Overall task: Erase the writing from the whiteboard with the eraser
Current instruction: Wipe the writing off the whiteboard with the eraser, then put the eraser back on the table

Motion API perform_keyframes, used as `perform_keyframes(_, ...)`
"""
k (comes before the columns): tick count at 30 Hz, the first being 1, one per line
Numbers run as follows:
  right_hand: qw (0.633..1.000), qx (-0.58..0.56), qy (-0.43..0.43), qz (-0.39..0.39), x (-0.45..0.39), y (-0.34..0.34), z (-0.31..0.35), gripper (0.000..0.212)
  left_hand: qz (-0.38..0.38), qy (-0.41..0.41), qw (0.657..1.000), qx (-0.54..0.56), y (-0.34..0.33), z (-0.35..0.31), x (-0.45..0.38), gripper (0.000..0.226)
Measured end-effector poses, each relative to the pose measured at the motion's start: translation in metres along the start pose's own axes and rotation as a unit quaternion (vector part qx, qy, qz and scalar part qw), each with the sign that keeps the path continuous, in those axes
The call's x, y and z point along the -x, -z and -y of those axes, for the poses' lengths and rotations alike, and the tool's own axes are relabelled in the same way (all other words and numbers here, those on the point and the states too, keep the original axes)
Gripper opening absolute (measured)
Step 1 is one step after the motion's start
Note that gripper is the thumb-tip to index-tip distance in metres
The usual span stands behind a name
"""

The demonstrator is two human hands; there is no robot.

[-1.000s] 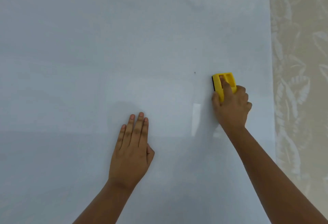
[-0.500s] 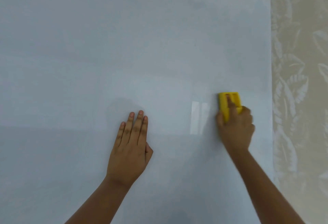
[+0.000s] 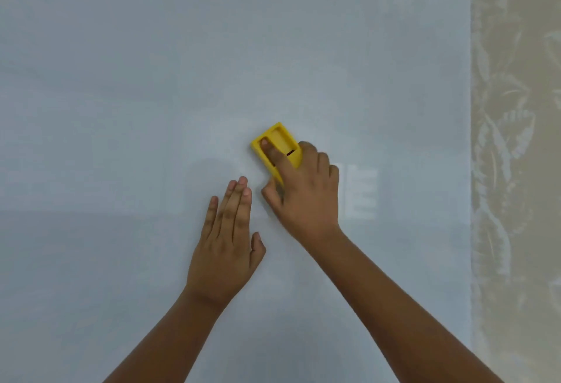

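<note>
I see right hand (image 3: pixel 306 197) gripping yellow eraser (image 3: pixel 277 147), index finger in top recess, eraser pressed on whiteboard (image 3: pixel 121 79) near centre. Left hand (image 3: pixel 226 249) flat, fingers extended, on board just beside. Patterned wall (image 3: pixel 516 139) at right.

Yellow eraser (image 3: pixel 277 147) tilted, flat on blank whiteboard (image 3: pixel 182 79), mid-board.

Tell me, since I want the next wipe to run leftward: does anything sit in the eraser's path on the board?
Yes. The left hand lies flat on the whiteboard, just left of and below the yellow eraser that the right hand grips. Higher up, the board looks bare.
</note>
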State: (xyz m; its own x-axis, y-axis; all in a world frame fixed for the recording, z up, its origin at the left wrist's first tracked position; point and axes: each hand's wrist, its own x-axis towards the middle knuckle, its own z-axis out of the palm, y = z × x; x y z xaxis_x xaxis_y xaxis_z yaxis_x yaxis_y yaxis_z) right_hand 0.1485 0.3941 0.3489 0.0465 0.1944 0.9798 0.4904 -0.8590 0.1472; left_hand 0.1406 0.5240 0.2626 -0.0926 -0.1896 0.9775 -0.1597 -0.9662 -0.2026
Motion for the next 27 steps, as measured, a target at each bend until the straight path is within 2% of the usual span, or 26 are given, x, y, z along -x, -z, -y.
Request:
perform_keyframes(4,0.998,-0.016,0.031,0.058,0.049,-0.001,0.001,0.055,-0.001,-0.038,0.999,0.007,-0.001,0.001,0.004,0.057)
perform_keyframes(9,0.995,-0.001,0.060,0.082,0.084,-0.003,-0.003,0.043,0.041,-0.203,0.978,-0.023,0.001,0.006,0.009,0.054)
perform_keyframes(11,0.993,-0.006,0.074,0.094,0.095,-0.005,-0.006,0.043,0.055,-0.228,0.971,-0.053,0.002,0.003,0.008,0.054)
perform_keyframes(16,0.986,-0.012,0.114,0.119,0.117,-0.002,-0.028,0.043,0.118,-0.199,0.969,-0.083,0.009,-0.020,0.021,0.057)
perform_keyframes(20,0.976,-0.011,0.152,0.158,0.143,0.016,-0.061,0.049,0.138,-0.200,0.969,-0.044,0.010,-0.049,0.024,0.046)
perform_keyframes(22,0.976,-0.007,0.145,0.164,0.158,0.024,-0.081,0.052,0.141,-0.201,0.969,-0.027,0.005,-0.067,0.025,0.042)
perform_keyframes(27,0.973,0.014,0.088,0.211,0.199,0.047,-0.120,0.064,0.195,-0.187,0.963,0.024,-0.016,-0.121,0.039,0.059)
